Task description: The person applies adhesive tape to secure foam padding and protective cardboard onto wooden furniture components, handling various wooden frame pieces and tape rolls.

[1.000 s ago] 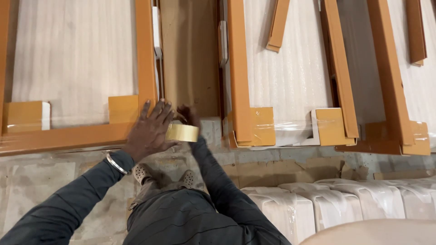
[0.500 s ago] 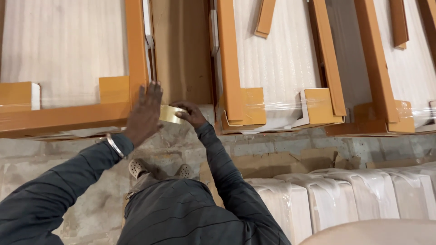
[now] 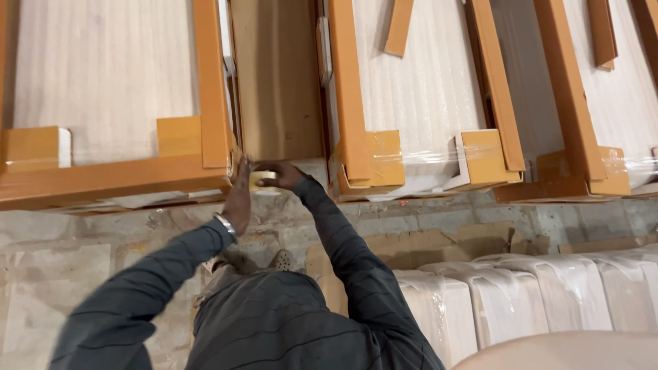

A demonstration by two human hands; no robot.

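tape roll has moved from the wrapped frame corner to the brown board edge; right hand fingers pinch it, left hand fingers flat alongside, pressing.

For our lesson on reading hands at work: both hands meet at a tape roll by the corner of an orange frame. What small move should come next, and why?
Probably draw the tape roll along the corner of the orange frame. The right hand grips the roll against the wrapped panel's bottom edge, and the left hand lies flat beside it at the frame's corner, as if pinning a tape end.
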